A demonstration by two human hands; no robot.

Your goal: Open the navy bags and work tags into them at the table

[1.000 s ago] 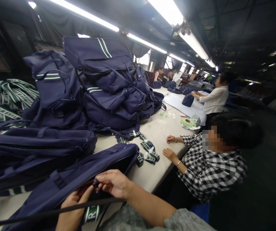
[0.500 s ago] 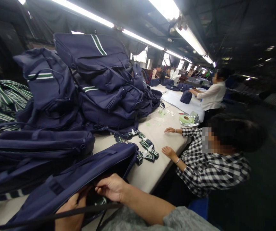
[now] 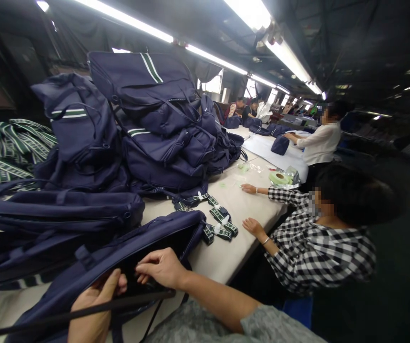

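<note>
An unzipped navy bag (image 3: 115,252) lies in front of me, its long dark opening facing me. My left hand (image 3: 96,302) is at the near part of the opening, thumb and fingers drawn together; what lies between them is hidden. Reaching in from the right, my right hand (image 3: 164,269) has its fingers curled into a pinch over the dark inside, and I cannot make out anything in it. A black strip (image 3: 126,301) crosses in front of my left wrist. Green-and-white lettered straps (image 3: 222,224) with pale fastenings lie beyond the bag's far end.
Navy bags (image 3: 155,119) are heaped high at the back left. Another bag (image 3: 58,214) lies at left, near piled striped webbing (image 3: 15,147). A co-worker in a checked shirt (image 3: 312,243) rests both hands on the table (image 3: 222,259). A tape roll (image 3: 280,176) sits farther back.
My left hand has come further into view at the opening, its thumb now raised. My right hand has shifted slightly up and left. The co-worker's farther hand has moved a little.
</note>
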